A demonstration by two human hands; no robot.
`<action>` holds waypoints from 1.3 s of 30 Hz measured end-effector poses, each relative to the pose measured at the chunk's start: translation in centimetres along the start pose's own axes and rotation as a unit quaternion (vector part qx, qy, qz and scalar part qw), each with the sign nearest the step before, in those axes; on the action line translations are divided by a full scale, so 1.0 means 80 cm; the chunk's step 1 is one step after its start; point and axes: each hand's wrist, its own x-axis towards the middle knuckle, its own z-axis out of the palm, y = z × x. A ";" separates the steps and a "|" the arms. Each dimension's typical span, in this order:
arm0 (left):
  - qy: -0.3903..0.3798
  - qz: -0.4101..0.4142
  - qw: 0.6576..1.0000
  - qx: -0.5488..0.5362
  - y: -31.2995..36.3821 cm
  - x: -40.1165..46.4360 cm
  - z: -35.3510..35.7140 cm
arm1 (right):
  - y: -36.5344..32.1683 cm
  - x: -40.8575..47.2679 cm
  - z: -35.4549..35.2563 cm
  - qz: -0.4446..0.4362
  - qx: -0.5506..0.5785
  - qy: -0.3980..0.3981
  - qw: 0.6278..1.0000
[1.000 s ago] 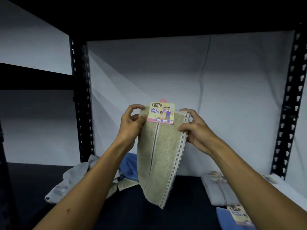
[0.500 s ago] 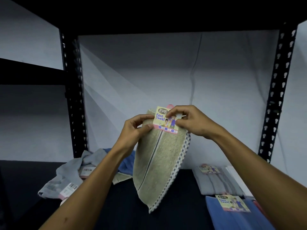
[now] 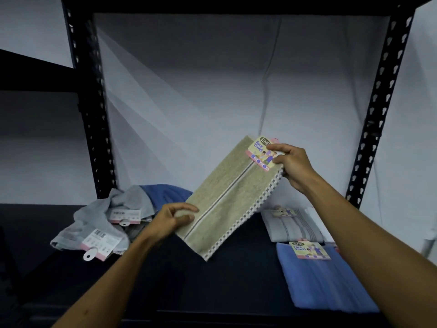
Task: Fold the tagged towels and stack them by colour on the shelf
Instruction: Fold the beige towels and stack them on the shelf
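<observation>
The beige towel (image 3: 227,197), folded to a narrow strip, now hangs slanted in the air above the shelf (image 3: 165,280) instead of hanging straight down from both hands as it did a second ago. The right hand (image 3: 292,165) has moved to the upper end, its fingers (image 3: 275,147) pinching the towel through the tag (image 3: 261,153). The left hand (image 3: 172,220) has slid from the top corner down to the lower end, fingers curled on the edge. The two hands thus hold opposite ends, which probably prepares a fold across the length, end to end. The fold is not yet made. To the right lie a folded grey towel (image 3: 295,229) and, nearer, a folded blue towel (image 3: 326,282), each tagged. No beige stack is visible, so this towel likely starts one. Unfolded towels (image 3: 101,223) remain heaped at the left.
</observation>
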 end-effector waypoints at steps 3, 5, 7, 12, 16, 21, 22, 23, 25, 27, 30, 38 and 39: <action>0.080 -0.057 0.983 -0.154 -0.004 -0.012 -0.011 | 0.032 -0.003 -0.017 0.045 -0.009 0.001 0.999; 0.069 -0.101 0.965 -0.232 0.004 -0.022 -0.017 | 0.051 -0.002 -0.021 0.085 0.001 0.003 0.996; 0.035 -0.132 0.960 -0.244 0.008 -0.035 -0.022 | 0.068 0.003 -0.018 0.128 0.024 0.000 0.991; -0.084 -0.230 0.960 -0.135 -0.007 -0.071 -0.027 | 0.114 0.012 0.013 0.140 -0.091 -0.032 0.985; -0.173 -0.261 0.947 -0.062 -0.022 -0.087 -0.022 | 0.134 0.013 0.046 0.123 -0.245 -0.070 0.959; -0.236 -0.273 0.931 -0.051 -0.020 -0.088 -0.005 | 0.136 0.022 0.089 0.045 -0.337 -0.058 0.939; -0.252 -0.272 0.928 -0.046 -0.018 -0.087 0.000 | 0.134 0.024 0.096 0.018 -0.337 -0.046 0.940; -0.268 -0.270 0.924 -0.039 -0.016 -0.084 0.005 | 0.133 0.026 0.104 -0.006 -0.331 -0.033 0.943; -0.295 -0.266 0.917 -0.024 -0.012 -0.078 0.017 | 0.131 0.031 0.119 -0.043 -0.312 -0.021 0.949; -0.308 -0.265 0.914 -0.011 -0.009 -0.071 0.030 | 0.136 0.037 0.132 -0.064 -0.314 -0.042 0.946; -0.295 -0.257 0.920 0.026 -0.006 -0.065 0.041 | 0.152 0.035 0.140 -0.055 -0.380 -0.100 0.918; -0.062 -0.034 0.963 0.261 -0.041 -0.084 0.047 | 0.163 -0.110 0.105 -0.050 -0.344 -0.188 0.919; -0.044 -0.016 0.962 0.268 -0.043 -0.092 0.050 | 0.166 -0.133 0.097 -0.055 -0.342 -0.199 0.917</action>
